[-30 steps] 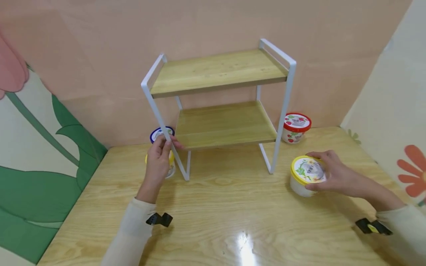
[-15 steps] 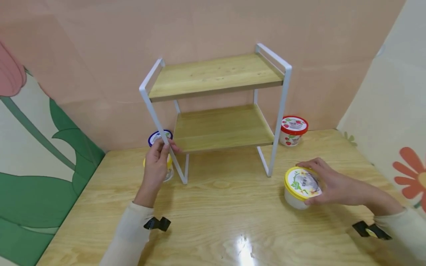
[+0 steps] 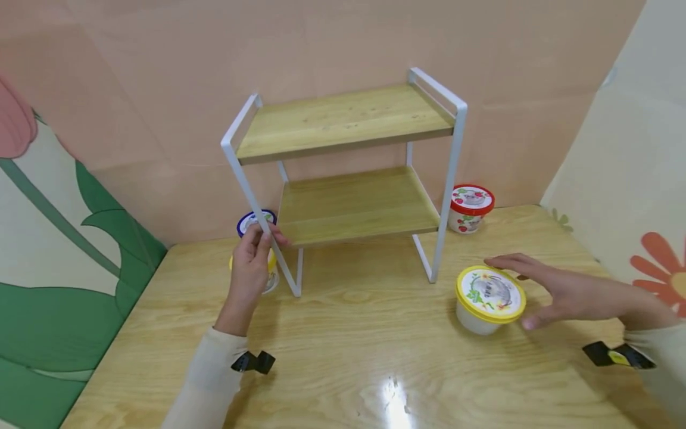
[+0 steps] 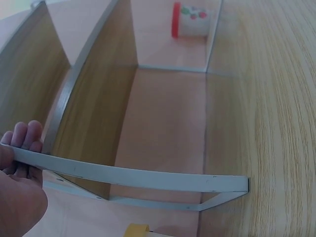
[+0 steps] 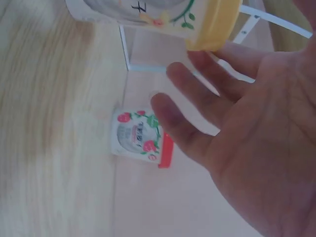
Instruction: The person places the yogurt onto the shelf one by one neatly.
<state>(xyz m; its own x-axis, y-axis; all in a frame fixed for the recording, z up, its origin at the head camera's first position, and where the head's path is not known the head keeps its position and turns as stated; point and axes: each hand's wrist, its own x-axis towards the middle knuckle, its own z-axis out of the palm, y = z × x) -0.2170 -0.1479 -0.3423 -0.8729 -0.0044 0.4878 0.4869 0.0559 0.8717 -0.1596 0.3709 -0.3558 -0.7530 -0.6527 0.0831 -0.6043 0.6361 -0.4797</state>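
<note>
My left hand (image 3: 250, 262): thumb and fingers pinching the left front leg (image 3: 250, 196) of the shelf (image 3: 348, 199), near the lower board. My right hand (image 3: 570, 292): fingers spread, thumb apart, at the right side of the yellow-lidded tub (image 3: 490, 295); whether a fingertip touches the lid, I cannot tell. That tub: upright on the table (image 3: 332, 357), near and right of the shelf. Beyond my left hand, two tubs, partly hidden: one yellow-lidded (image 3: 272, 279), nearer; one blue-lidded (image 3: 248, 223), farther. Far right, just beside the shelf: one red-lidded tub (image 3: 471, 207), strawberry-like print. Behind all: a pink wall (image 3: 343, 36).
</note>
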